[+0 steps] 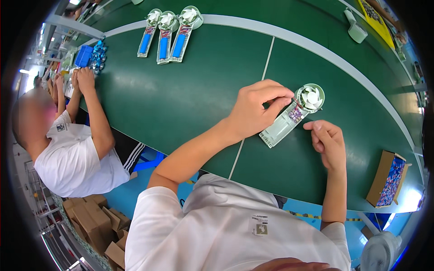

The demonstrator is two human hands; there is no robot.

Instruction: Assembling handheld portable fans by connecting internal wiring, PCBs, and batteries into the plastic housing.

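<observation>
A pale green handheld fan housing (pixel 283 128) lies open on the green table in front of me, its white blades (pixel 311 97) set in the round head at the far right end. A small purple circuit board (pixel 296 114) sits just below the head. My left hand (pixel 260 108) is over the housing's left side, thumb and forefinger pinched on a thin dark wire (pixel 296 100) beside the head. To the right of the housing, my right hand (pixel 329 141) is held with its forefinger stretched toward the board and the other fingers loosely curled; nothing shows in it.
Three similar fans with blue batteries (pixel 163 47) lie at the far left. A cardboard box (pixel 384 180) of small red and blue parts stands at the right. A pale fan part (pixel 356 29) is beyond the table's rim. A co-worker (pixel 77 144) works at the left near a blue bin (pixel 84 56).
</observation>
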